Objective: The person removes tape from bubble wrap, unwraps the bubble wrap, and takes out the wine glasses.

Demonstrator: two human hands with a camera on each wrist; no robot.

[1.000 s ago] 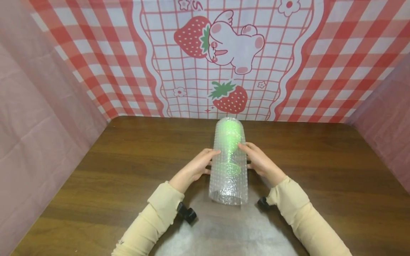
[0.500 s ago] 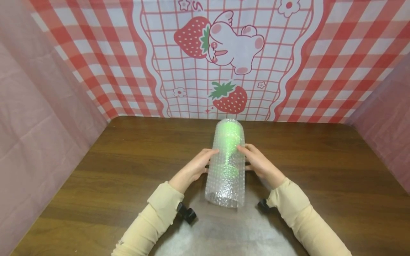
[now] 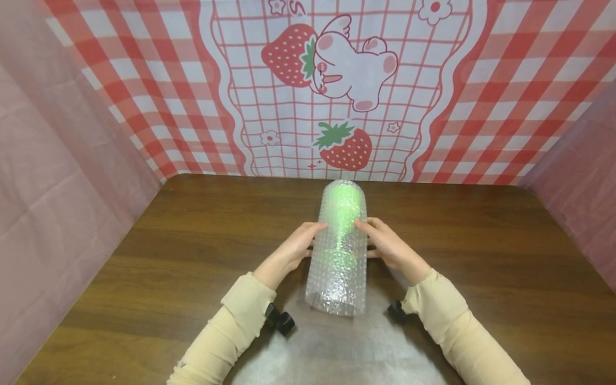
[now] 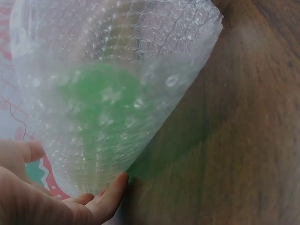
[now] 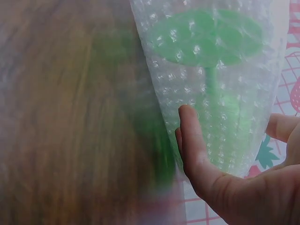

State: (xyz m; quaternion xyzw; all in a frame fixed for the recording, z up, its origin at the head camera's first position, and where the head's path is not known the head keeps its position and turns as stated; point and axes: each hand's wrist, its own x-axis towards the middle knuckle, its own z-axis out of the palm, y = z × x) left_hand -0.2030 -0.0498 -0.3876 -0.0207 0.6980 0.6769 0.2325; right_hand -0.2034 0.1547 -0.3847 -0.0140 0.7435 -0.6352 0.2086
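Observation:
A tube of clear bubble wrap [image 3: 337,289] surrounds a green object [image 3: 344,214] that has a round flat base and a thin stem, as the right wrist view shows [image 5: 211,37]. The left hand [image 3: 293,248] grips the wrap's left side, thumb on top. On the opposite side the right hand [image 3: 392,246] holds it, thumb also on the upper face. In the left wrist view, the fingers of the left hand [image 4: 61,197] lie against the wrap [image 4: 154,89]. Several fingers of the right hand [image 5: 225,183] touch the wrap from below. The near end of the tube gapes.
The brown wooden table [image 3: 192,230] lies under the arms. Behind it hangs a red and white checked cloth [image 3: 183,107] with strawberry prints. Pink curtains [image 3: 58,160] hang at both sides. Black devices [image 3: 280,320] are strapped at both wrists.
The wrapped object has shifted slightly toward the person, and its near end has swung a little to the left. Both hands have kept their hold and moved very little.

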